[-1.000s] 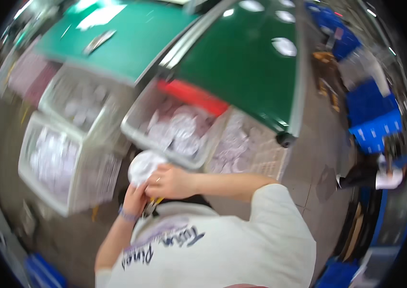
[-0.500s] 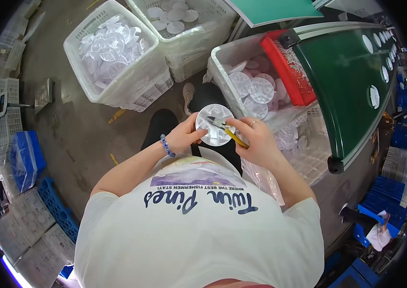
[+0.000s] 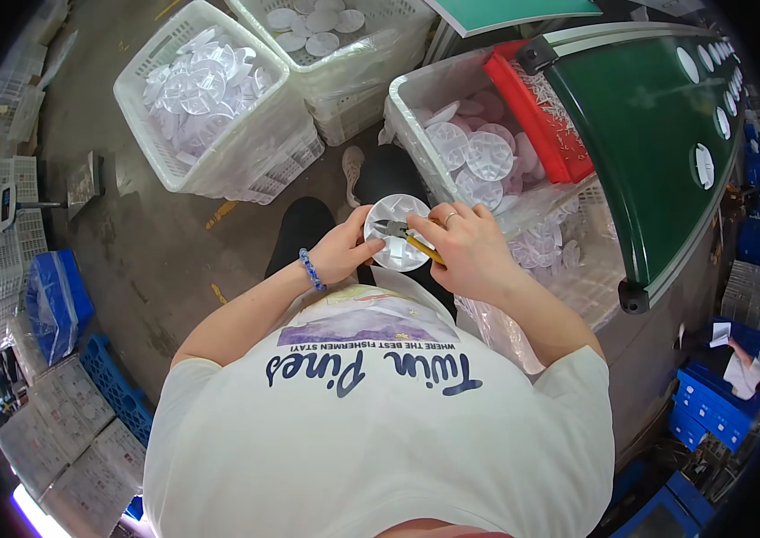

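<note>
A round white plastic disc (image 3: 398, 252) with raised ribs is in front of my body, gripped at its left edge by my left hand (image 3: 344, 247), thumb on top. My right hand (image 3: 468, 251) holds cutting pliers (image 3: 422, 248) with yellow handles. The dark metal jaws lie over the ribbed face of the disc, near its middle. Part of the handles is hidden inside my right hand. Just right of that hand, more discs (image 3: 539, 247) lie in a low crate lined with clear film.
A white crate (image 3: 151, 148) heaped with discs stands at the far left, a second crate (image 3: 344, 76) beside it. Right of centre, a disc-filled crate (image 3: 407, 99) bears a red tray (image 3: 568, 166) of small white scraps. A green conveyor belt (image 3: 640, 152) carries discs at the right.
My right hand has shifted slightly left and up with the pliers, bringing fingers over the disc's right edge. The disc stays in my left hand. At far right, a person has moved.
</note>
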{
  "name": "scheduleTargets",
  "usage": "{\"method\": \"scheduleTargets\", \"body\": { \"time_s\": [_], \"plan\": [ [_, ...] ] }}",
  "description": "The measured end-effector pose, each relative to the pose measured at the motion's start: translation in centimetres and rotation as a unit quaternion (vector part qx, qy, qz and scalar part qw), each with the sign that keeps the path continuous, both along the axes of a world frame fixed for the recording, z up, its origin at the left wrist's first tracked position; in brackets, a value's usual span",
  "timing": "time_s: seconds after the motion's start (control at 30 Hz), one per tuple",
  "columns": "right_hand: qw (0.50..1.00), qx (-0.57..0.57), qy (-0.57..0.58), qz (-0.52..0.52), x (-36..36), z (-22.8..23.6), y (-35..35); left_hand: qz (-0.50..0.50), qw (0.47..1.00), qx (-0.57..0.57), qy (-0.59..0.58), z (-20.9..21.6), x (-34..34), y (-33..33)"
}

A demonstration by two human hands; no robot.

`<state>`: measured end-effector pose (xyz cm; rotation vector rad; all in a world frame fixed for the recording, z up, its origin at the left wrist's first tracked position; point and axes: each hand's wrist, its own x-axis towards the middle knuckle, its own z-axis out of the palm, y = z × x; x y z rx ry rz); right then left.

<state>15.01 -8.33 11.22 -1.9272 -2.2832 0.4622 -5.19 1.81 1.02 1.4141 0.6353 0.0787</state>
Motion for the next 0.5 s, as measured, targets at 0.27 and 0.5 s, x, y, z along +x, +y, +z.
{"method": "scheduleTargets", "body": {
  "time_s": [0.27,0.5],
  "plan": [
    [0.998,0.052,0.034,-0.023,-0.1,-1.7,-0.7,-0.040,0.999,-0.024,-0.002,1.5,1.2,0.7],
    [1.000,0.012,0.009,-0.001,-0.9,-7.5,-1.2,-0.015,0.955,0.275,0.112,-3.6,0.5,0.4]
  ]
}}
